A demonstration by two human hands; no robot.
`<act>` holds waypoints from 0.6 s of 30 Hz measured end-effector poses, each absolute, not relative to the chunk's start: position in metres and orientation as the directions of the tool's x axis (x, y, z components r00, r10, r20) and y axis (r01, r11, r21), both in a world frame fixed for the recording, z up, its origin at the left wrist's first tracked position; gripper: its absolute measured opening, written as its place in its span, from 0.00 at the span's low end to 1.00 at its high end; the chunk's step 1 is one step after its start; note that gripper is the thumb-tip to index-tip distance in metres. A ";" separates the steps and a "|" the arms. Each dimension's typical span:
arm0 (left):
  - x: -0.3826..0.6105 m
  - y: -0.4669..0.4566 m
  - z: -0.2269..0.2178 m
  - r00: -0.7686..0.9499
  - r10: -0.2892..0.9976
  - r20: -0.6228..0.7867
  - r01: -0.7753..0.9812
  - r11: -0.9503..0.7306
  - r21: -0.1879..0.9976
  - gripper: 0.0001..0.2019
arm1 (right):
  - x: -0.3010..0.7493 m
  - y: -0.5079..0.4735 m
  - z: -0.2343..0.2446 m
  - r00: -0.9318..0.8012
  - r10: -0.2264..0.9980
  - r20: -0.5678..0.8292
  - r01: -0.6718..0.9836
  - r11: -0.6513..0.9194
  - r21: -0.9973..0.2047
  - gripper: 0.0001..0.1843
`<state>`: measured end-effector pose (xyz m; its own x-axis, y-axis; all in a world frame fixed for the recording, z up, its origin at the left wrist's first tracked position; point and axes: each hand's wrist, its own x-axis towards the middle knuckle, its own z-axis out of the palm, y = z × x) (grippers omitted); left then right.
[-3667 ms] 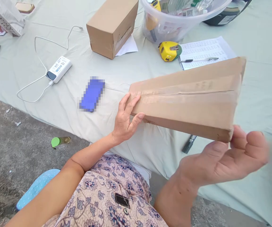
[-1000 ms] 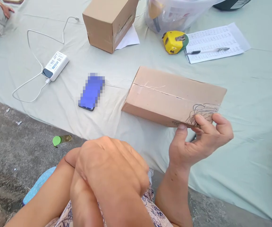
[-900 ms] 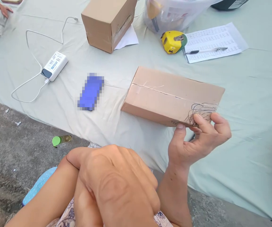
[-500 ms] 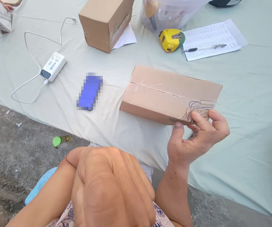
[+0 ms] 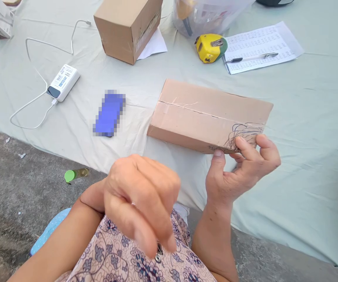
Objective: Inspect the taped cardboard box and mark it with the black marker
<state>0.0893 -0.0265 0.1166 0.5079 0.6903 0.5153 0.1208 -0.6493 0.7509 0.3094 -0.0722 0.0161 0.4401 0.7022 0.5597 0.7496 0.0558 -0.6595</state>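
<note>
By the near edge of the surface [image 5: 310, 168], roughly midway along it, you've got the cardboard box [image 5: 207, 98] sitting seam side up in the head view. Your right hand [image 5: 242, 164] has a grip on its near right corner, thumb on the side, fingers over the top. Your left hand [image 5: 141, 196] is up in front of your chest, curled in; can't tell if there's something small tucked in it.

Progress-wise, I'd say the box is closed: flaps meet at the seam [image 5: 210, 114], and a bit of clear tape [image 5: 166, 107] seems to cross it near the left end. The dark scribbles [image 5: 243, 131] by your fingers are on there too. Seam looks kinda rough, so maybe that's what's left, but honestly can't tell.

Further in from the near edge there's a second box [image 5: 117, 37], a tape measure [image 5: 208, 47] and a printed sheet [image 5: 263, 45] with a pen [image 5: 252, 57] on it.
</note>
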 end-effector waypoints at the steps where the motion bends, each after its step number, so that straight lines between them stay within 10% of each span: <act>1: 0.097 -0.019 0.112 0.505 0.649 0.569 0.052 -0.681 0.730 0.30 | 0.309 -0.072 0.016 0.437 0.697 0.569 0.749 0.068 -0.659 0.22; 4: 0.119 -0.003 0.096 0.237 0.645 0.727 0.284 -0.761 0.583 0.11 | 0.307 -0.071 0.018 0.443 0.680 0.584 0.743 0.087 -0.664 0.20; 9: 0.145 0.014 0.059 0.299 0.663 0.686 0.650 -0.668 0.362 0.34 | 0.301 -0.063 0.025 0.511 0.617 0.598 0.719 0.073 -0.691 0.21; 18: 0.156 0.027 0.029 0.425 0.695 0.580 0.753 -0.627 0.199 0.33 | 0.312 -0.052 0.019 0.458 0.560 0.690 0.751 0.171 -0.638 0.11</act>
<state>0.1562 0.0274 0.0285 0.4253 0.6948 0.5800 0.7532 -0.6271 0.1989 0.3120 -0.0518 0.0195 0.4582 0.5602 0.6901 0.7510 0.1713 -0.6376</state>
